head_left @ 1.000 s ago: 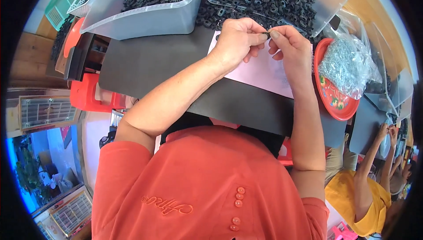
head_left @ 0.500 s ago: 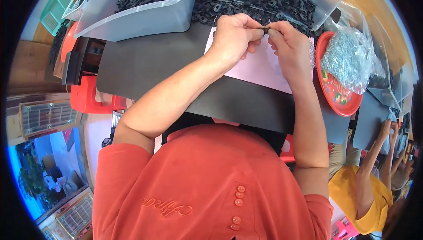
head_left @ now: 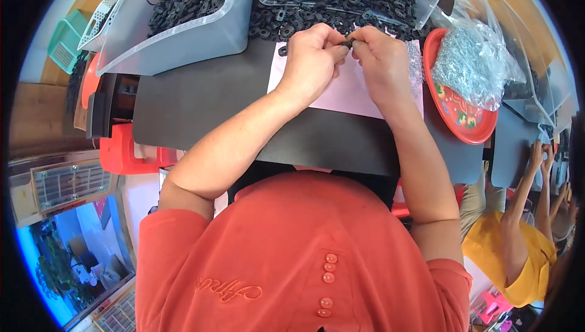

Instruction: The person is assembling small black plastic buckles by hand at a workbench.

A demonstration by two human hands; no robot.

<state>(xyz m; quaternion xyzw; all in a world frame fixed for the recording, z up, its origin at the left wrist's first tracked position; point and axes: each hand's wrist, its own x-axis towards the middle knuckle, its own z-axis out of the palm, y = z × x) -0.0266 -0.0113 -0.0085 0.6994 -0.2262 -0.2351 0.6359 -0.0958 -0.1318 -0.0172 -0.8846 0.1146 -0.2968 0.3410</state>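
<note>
Over a pale pink sheet (head_left: 341, 91), my left hand (head_left: 311, 55) and my right hand (head_left: 384, 61) meet fingertip to fingertip. Both are closed in a pinch on one small black plastic part (head_left: 348, 43), mostly covered by the thumbs and fingers. Just beyond the hands lies a loose pile of similar black parts (head_left: 274, 21). One such part rests at the sheet's left corner. To the right of my right hand, a red oval tray (head_left: 469, 131) carries a clear plastic bag of small shiny silvery pieces (head_left: 466, 67).
Two translucent bins (head_left: 177, 45) full of black parts stand at the back of the dark table (head_left: 189, 100). Green and white baskets (head_left: 67, 42) sit far left, a red stool (head_left: 131, 152) below them. At right, a person in a yellow shirt (head_left: 509, 253) works at another table.
The whole view has shifted slightly, so the bins and tray appear a little further left. Both hands still pinch the small part, which has turned somewhat between the fingertips.
</note>
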